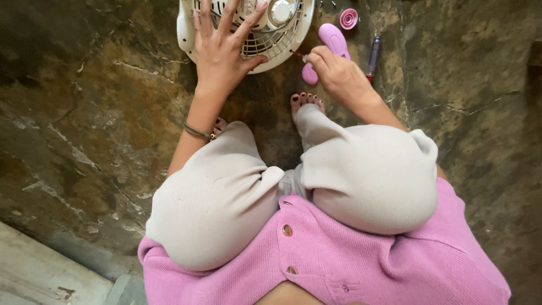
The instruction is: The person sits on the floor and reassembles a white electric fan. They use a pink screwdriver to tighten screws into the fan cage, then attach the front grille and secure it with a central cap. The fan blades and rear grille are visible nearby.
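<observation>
1. Stone floor (84, 113), dark and mottled brown, fills the view; a paler slab edge lies at eight o'clock.
2. Knees in beige trousers (367, 175) and a pink buttoned top (350, 260) take up the lower half, from five to seven o'clock; the person squats, toes showing near the centre.
3. White table fan (282, 42) lies flat on the floor at twelve o'clock, its wire grille facing up and a round hub near the top edge.
4. Left hand (223, 48) rests on the grille at eleven o'clock, fingers spread wide and pressing flat, a thin bracelet on the wrist; it steadies the fan.
5. Right hand (339, 76) sits at one o'clock, just beside the fan's rim, fingers pinched narrow around a slim red tool (298, 55) whose tip meets the rim. I judge it a small screwdriver, though little of it shows.
6. Pink oblong pieces (333, 38) lie partly under that hand; their kind is unclear.
7. Blue-handled tool (374, 55) and a small pink round cap (349, 18) lie on the floor nearby, apart from both hands.
8. Step in hand, as I judge it: working a fastening at the fan's edge. The next move calls for firm downward pressure from the left hand and a steady tip.
</observation>
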